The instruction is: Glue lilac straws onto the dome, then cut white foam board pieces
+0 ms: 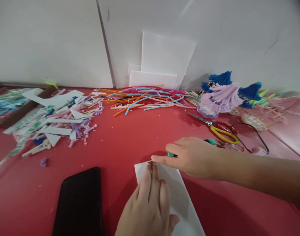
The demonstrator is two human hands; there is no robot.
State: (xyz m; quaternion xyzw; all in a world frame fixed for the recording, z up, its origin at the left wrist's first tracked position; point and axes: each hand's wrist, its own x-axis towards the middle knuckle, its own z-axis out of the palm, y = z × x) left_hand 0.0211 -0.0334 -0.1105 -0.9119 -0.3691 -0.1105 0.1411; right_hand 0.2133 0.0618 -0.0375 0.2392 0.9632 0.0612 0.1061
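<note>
The left hand point(147, 206), index and middle fingers together, flattens the thin white board point(179, 196) toward the red tabletop point(120, 134)'s near edge. The right hand point(196, 157) grips a green-handled tool point(171, 154), seemingly cutting; any further stroke calls for steady pressure.

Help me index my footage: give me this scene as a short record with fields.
Surface: red table
Left hand: flat on a white board
Right hand: around a green object, mostly hidden; index fingertip near the board's far edge
Left side: black phone; mixed scraps beyond
Far side: colored strands by the wall
Right side: scissors; pale purple fringed piece beyond
</note>
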